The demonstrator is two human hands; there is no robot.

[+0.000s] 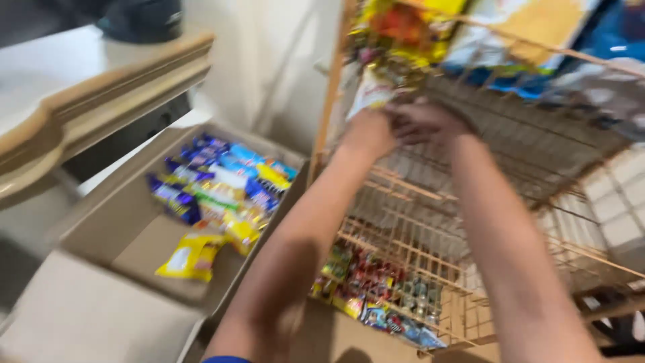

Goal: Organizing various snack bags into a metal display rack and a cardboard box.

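Observation:
Both my arms reach up to a wire display rack [430, 202]. My left hand [368, 131] and my right hand [423, 121] meet at the rack's upper shelf, fingers closed around a pale snack packet [368, 91] at the shelf's left front corner. The picture is blurred, so the exact grip is unclear. Above the hands lie more bright packets [396, 30] and large bags [524, 27] on the top shelf. The wire shelf just below my hands looks bare.
An open cardboard box [107, 222] on the left holds several blue, yellow and white snack packets [215, 188], with one yellow packet [191, 255] apart. The rack's lowest shelf holds small sweets packets [369, 289]. A wooden-edged counter [87, 101] stands at far left.

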